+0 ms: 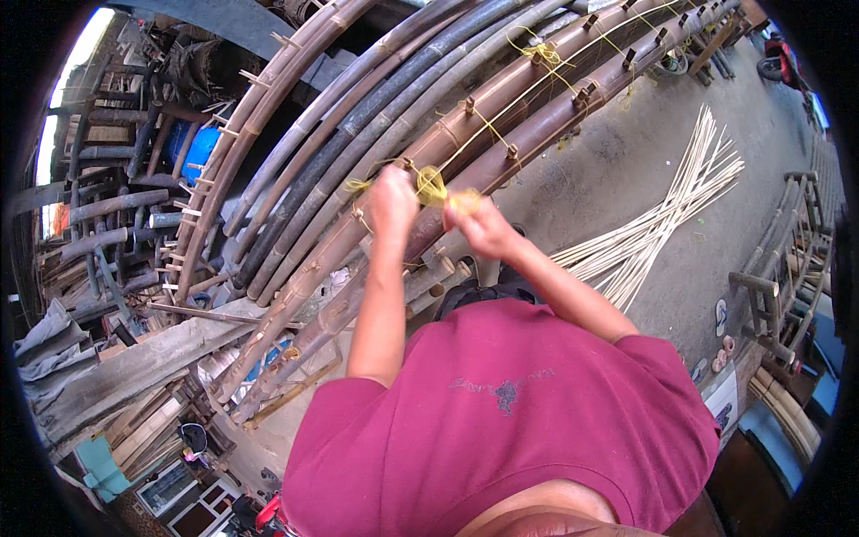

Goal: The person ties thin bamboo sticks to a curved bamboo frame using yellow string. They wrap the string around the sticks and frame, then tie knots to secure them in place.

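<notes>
Two long brown bamboo poles (344, 234) run side by side from the lower left to the upper right, with short pegs (512, 154) standing up along them. Over the nearer stretch of these poles my left hand (394, 202) is closed, with yellow twine showing on both sides of it. A looped bundle of yellow twine (430, 186) hangs between my two hands. My right hand (484, 227), slightly blurred, is closed on more of this twine. A thin pale bamboo strip (465, 149) lies lengthwise along the poles, tied by yellow strands at several pegs.
More dark bamboo poles (335, 134) lie to the left, beside a pegged pole (234, 134). Thin pale sticks (658, 224) are spread on the concrete floor (595, 183) at right. A bamboo frame (761, 285) stands at far right; a wooden beam (148, 358) lies at left.
</notes>
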Motion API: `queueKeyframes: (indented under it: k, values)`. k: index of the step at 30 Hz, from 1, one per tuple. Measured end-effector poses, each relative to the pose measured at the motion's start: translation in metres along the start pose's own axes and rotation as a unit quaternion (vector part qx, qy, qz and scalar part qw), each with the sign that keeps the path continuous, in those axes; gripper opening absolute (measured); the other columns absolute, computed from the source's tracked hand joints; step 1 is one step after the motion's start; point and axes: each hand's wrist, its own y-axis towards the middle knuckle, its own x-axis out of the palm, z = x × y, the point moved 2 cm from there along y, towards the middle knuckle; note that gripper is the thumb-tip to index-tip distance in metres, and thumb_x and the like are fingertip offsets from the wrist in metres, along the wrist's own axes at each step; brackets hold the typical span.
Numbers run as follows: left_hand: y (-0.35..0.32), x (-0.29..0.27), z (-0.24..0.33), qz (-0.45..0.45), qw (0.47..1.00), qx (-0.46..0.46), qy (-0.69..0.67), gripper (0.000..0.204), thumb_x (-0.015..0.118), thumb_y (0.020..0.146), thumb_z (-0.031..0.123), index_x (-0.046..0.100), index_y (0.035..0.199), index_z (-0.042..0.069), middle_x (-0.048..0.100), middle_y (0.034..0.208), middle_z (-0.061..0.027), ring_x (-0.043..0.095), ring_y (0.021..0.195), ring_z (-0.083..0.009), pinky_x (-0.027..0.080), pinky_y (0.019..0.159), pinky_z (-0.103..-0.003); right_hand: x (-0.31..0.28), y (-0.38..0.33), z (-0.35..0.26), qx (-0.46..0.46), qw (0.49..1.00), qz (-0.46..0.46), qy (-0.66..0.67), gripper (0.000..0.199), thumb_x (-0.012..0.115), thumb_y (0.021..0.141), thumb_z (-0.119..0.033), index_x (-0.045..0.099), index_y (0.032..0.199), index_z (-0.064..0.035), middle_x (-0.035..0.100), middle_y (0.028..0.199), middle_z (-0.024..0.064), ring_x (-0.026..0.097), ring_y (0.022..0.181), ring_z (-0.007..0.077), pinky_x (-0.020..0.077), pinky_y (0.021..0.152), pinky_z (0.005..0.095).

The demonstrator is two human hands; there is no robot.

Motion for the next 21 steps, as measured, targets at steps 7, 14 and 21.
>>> queueKeyframes:
  k: [7,14,21]
  values:
    - [-0.038,0.040,-0.011,0.080,0.991,0.103,0.023,0.011,0.053,0.094,0.016,0.060,0.097,0.008,0.067,0.089,-0.0157,0.065,0.081,-0.0372,0.052,0.070,-0.047,0.030,0.123,-0.054,0.121,0.900,0.097,0.408,0.034,0.050,0.099,-0.025,0.049,0.068,-0.0112,0.035,0.053,-0.0043,0.030,0.044,0.0083,0.0294,0.044,0.0303]
    - [-0.039,0.048,-0.016,0.074,0.992,0.096,0.018,0.013,0.052,0.094,0.017,0.061,0.098,0.008,0.065,0.090,-0.0170,0.064,0.082,-0.0406,0.051,0.070,-0.052,0.011,0.124,-0.072,0.155,0.953,-0.040,0.258,0.031,0.049,0.094,-0.023,0.045,0.065,-0.0109,0.033,0.050,-0.0019,0.029,0.043,0.0135,0.0282,0.044,0.0328]
    - [-0.036,0.039,-0.014,0.027,0.997,0.078,-0.002,0.018,0.052,0.097,0.021,0.062,0.103,0.008,0.066,0.096,-0.0163,0.064,0.085,-0.0410,0.052,0.072,-0.051,0.012,-0.048,0.056,0.150,0.926,-0.280,-0.202,0.040,0.050,0.095,-0.028,0.049,0.070,0.0027,0.040,0.058,0.0210,0.038,0.051,0.0250,0.0391,0.056,0.0435]
